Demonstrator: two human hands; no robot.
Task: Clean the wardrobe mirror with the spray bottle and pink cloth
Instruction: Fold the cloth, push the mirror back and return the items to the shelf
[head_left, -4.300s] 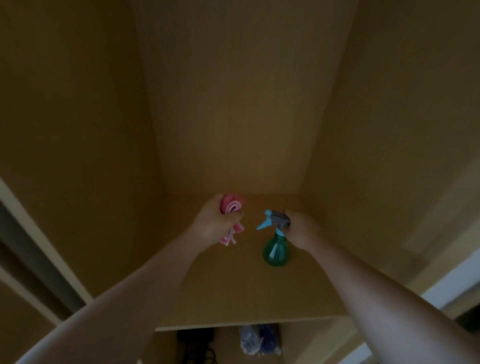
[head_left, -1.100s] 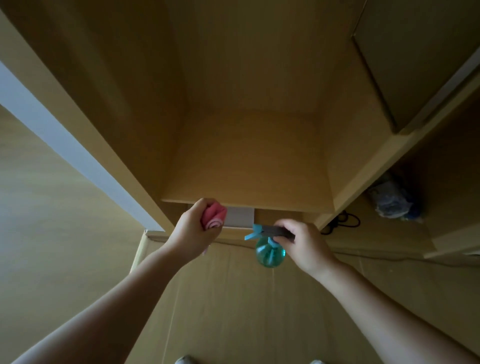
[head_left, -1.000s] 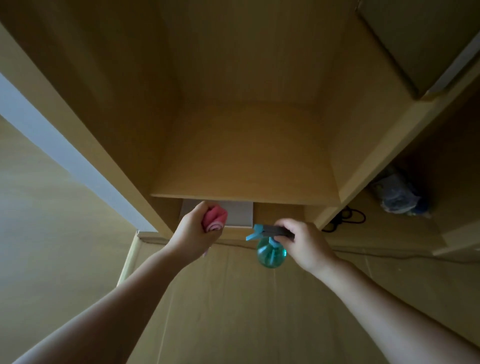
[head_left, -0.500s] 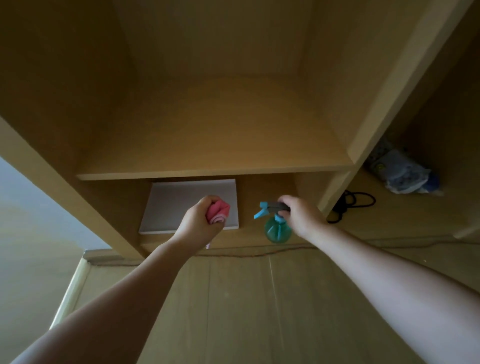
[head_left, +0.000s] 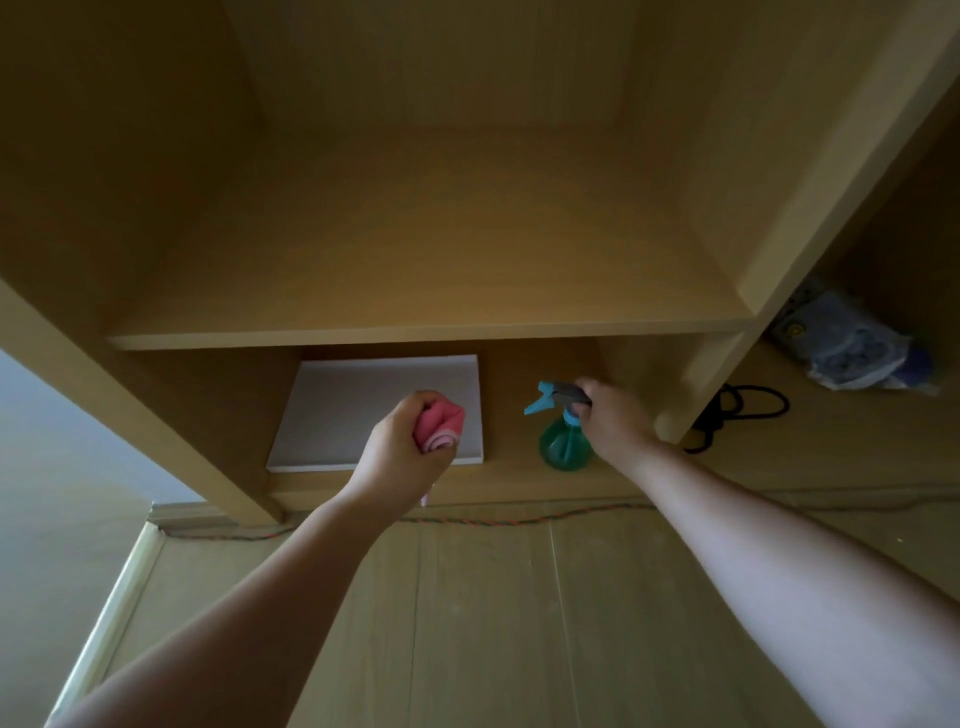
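My left hand (head_left: 400, 452) is closed around a rolled pink cloth (head_left: 440, 427), held in front of the lowest wardrobe compartment. My right hand (head_left: 615, 418) grips the grey-and-blue trigger head of a green spray bottle (head_left: 563, 444), whose nozzle points left. The bottle's round body is low in that compartment, to the right of a flat white board (head_left: 363, 410); I cannot tell whether it touches the compartment floor. No mirror is in view.
A bare wooden shelf (head_left: 426, 327) spans the wardrobe above my hands. A vertical divider (head_left: 727, 358) stands to the right, with a black cable (head_left: 737, 410) and a bagged bundle (head_left: 857, 353) beyond it. A twisted cord (head_left: 467, 519) runs along the wooden floor.
My view has dropped from the upper shelf to the lowest compartment. Both hands, still holding cloth and bottle, have moved down and forward, level with the white board.
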